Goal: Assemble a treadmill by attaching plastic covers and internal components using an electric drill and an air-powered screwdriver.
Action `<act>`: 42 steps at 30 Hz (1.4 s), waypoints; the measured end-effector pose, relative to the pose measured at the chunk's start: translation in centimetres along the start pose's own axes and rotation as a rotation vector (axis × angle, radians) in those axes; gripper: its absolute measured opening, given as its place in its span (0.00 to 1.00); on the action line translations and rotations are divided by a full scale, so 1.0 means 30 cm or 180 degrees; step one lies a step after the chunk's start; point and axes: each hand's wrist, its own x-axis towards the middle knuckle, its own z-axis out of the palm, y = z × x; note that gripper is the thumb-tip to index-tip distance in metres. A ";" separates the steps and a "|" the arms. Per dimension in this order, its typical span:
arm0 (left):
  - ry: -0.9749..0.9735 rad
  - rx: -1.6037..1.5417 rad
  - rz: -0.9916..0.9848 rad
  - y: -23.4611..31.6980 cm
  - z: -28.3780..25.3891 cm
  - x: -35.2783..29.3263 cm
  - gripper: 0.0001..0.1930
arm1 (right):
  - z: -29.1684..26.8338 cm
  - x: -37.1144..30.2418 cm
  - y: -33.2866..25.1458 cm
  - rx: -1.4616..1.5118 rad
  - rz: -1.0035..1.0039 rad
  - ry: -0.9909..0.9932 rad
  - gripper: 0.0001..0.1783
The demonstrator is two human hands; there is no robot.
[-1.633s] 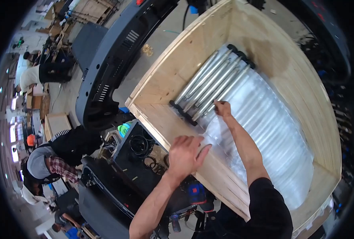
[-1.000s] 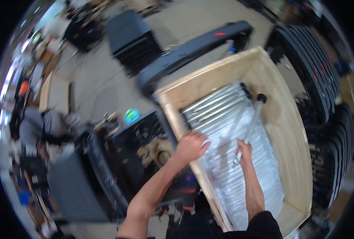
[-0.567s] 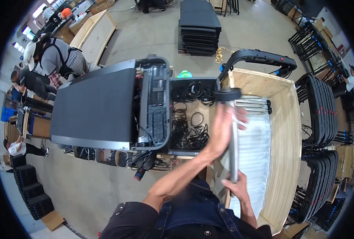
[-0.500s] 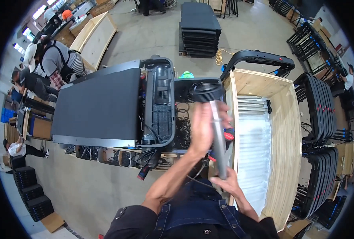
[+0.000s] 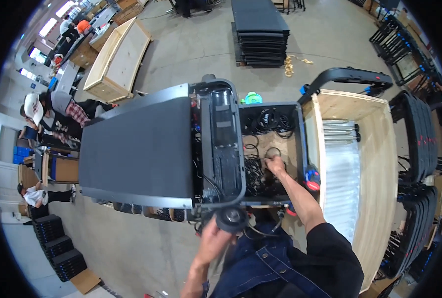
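My left hand (image 5: 215,242) is closed round a roller just below its black grooved pulley (image 5: 232,218); the metal tube is mostly hidden beneath the hand. It is low, near the front corner of a treadmill (image 5: 136,149) with a black running belt and a grey frame. Inside a dark-rimmed parts tray (image 5: 301,130), my right hand (image 5: 275,163) pinches a thin dark ring (image 5: 273,151), perhaps a loop of belt or cord. Several black loops and cables (image 5: 268,120) lie at the tray's back, with small black parts (image 5: 254,171) left of the hand.
Right of the tray stands a wooden crate (image 5: 387,169) with several metal rollers (image 5: 339,130) and clear wrap (image 5: 344,193) inside. A red and blue power tool (image 5: 312,178) sits by its wall. A person (image 5: 57,116) bends at the treadmill's far left. Stacked black boards (image 5: 261,37) stand behind.
The roller has moved from above the tray down and left, now in my left hand alone. My right hand has let go of its lower end and reached into the tray.
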 end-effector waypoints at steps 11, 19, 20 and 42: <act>0.0400 -0.0582 -0.1063 -0.150 0.000 0.033 0.21 | 0.075 0.160 -0.007 -0.1230 -0.0150 0.0401 0.16; 0.0038 -0.0281 -0.0773 -0.176 0.004 0.137 0.27 | -0.398 -0.543 -0.529 0.2104 -0.0943 -0.1256 0.13; -0.0062 -0.0294 -0.0688 -0.160 0.007 0.150 0.29 | -0.435 -0.614 -0.568 0.2105 -0.1027 -0.1558 0.13; -0.0546 -0.0650 0.0435 -0.273 -0.156 -0.228 0.39 | -0.254 -1.247 -0.562 0.0171 -0.3049 -0.0655 0.16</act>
